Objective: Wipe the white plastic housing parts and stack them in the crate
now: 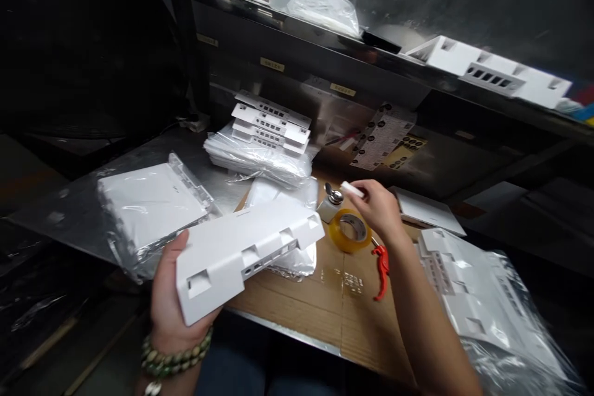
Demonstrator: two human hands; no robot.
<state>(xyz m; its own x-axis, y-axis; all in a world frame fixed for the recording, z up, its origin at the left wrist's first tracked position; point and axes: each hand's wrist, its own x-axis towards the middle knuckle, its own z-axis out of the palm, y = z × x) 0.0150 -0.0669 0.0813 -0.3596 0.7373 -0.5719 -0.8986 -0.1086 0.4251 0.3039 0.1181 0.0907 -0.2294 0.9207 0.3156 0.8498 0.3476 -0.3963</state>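
My left hand (169, 300), with a beaded bracelet at the wrist, grips a white plastic housing (218, 247) by its left end. Square recesses and a row of port openings line the housing's near side, which is tilted up to the right. Between the fingertips of my right hand (381, 207) is a small white block (351, 189), perhaps a folded wipe; its kind is unclear. Just left of that hand stands a small pump bottle (330, 204) with a metal top. Below the hand lies a roll of yellowish clear tape (349, 232), beside a red-handled tool (382, 272).
More white housings (271, 124) are stacked on plastic bags at the back. A bagged white panel (153, 198) lies left, and bagged housings (482, 297) lie right. A metal shelf (325, 43) crosses above the cardboard-covered bench (301, 303), carrying another housing (496, 71).
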